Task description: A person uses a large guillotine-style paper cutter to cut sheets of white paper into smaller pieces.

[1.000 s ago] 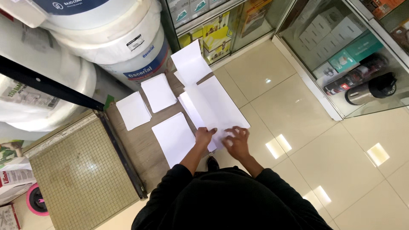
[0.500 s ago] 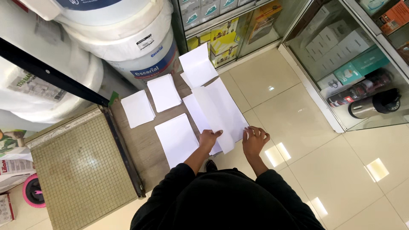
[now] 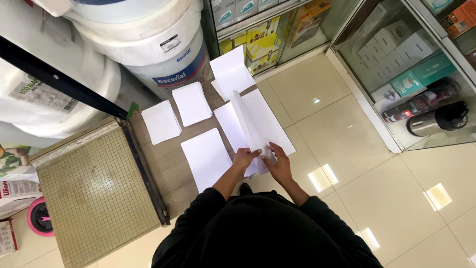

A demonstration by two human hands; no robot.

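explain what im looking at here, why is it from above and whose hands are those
The single view comes from a camera worn on a person's head, looking straight down, so the dark shape at the bottom is their own clothing. The left hand and right hand both press on a large folded white sheet lying on a wooden counter. Beside it lie three stacks of smaller white paper, and farther left a paper cutter with a gridded board. Big white buckets stand behind, and glass display cases line the tiled floor.
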